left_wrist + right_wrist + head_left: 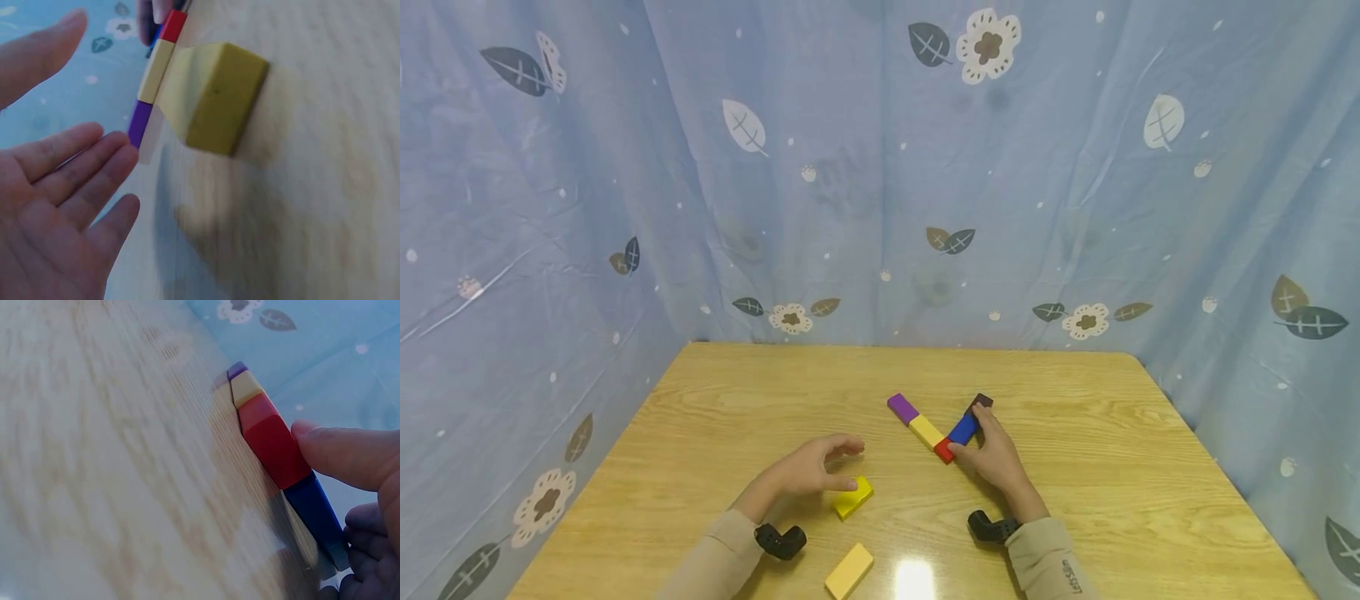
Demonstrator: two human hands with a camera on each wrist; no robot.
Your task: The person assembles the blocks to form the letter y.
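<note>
Purple [902, 407], pale yellow [928, 432], red [944, 451], blue [963, 429] and dark brown [980, 402] blocks lie end to end in a V on the table. My right hand [996, 458] spans the V's right arm: the thumb [337, 453] touches the red block [272, 440], and the fingers curl at the dark brown end beyond the blue block [314, 509]. In the right wrist view those fingers hide the brown block. My left hand [812, 467], fingers spread and holding nothing, hovers beside a bright yellow block [853, 498], also large in the left wrist view [228, 100].
Another pale yellow block [849, 572] lies near the table's front edge, between the forearms. The wooden table [760, 383] is bordered by a blue patterned curtain [865, 183] at the back and sides. A black wrist camera sits on each wrist.
</note>
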